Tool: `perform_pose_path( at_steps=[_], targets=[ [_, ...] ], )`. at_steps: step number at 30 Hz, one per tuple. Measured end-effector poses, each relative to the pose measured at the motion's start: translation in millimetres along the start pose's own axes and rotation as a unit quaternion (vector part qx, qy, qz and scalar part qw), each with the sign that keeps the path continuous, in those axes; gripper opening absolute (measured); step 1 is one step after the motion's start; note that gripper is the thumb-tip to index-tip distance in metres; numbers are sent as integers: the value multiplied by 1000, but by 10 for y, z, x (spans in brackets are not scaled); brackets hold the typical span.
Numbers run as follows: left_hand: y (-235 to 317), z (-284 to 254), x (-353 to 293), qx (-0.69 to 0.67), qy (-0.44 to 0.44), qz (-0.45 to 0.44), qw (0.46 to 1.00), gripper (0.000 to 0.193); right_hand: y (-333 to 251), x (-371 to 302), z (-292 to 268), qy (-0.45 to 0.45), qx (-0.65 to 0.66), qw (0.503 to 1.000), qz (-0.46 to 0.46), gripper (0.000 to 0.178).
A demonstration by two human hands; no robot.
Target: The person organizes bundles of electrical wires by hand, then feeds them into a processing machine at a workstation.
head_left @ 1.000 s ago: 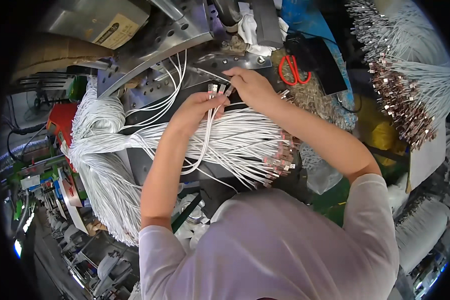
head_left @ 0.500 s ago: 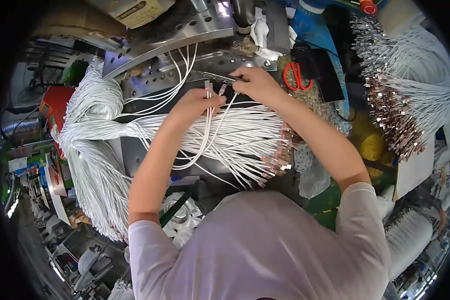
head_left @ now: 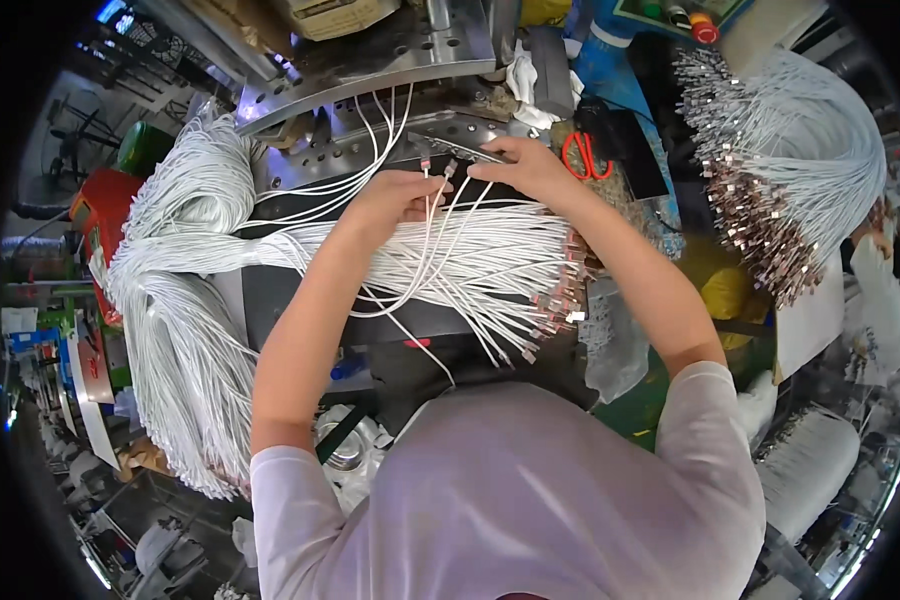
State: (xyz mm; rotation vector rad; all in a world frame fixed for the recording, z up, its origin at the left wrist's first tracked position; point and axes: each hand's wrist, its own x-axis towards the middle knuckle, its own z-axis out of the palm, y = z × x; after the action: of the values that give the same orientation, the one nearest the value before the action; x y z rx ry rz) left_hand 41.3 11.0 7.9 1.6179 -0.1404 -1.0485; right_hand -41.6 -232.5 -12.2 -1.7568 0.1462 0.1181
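Fingers of the left hand [head_left: 395,205] pinch white cables [head_left: 427,228] over the bundle [head_left: 510,245], seemingly light, bendy and slightly slick, best taken just behind the stiff plugs [head_left: 426,164], while the right hand's [head_left: 532,172] close on a slim tool [head_left: 465,149] and, apparently, another cable.

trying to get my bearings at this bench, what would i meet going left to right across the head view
Hanging bundle of white cables, left hand, right hand, red scissor handles, black flat panel, large curved bundle of pale cables.
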Motion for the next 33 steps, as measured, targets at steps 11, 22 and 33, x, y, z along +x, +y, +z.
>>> perform_pose_path(
  at_steps=[11,22,33],
  targets=[
    [-13,-44,-22,-7,-41,18,999,25,-51,-48,12,-17,-1,1000,14,50],
    [-51,-12,-34,-26,-48,40,998,28,113,18,9,-24,26,999,-14,53],
    [-85,-1,-3,-29,-39,53,997,29,30,-35,8,-16,60,998,-26,57]
  ],
)
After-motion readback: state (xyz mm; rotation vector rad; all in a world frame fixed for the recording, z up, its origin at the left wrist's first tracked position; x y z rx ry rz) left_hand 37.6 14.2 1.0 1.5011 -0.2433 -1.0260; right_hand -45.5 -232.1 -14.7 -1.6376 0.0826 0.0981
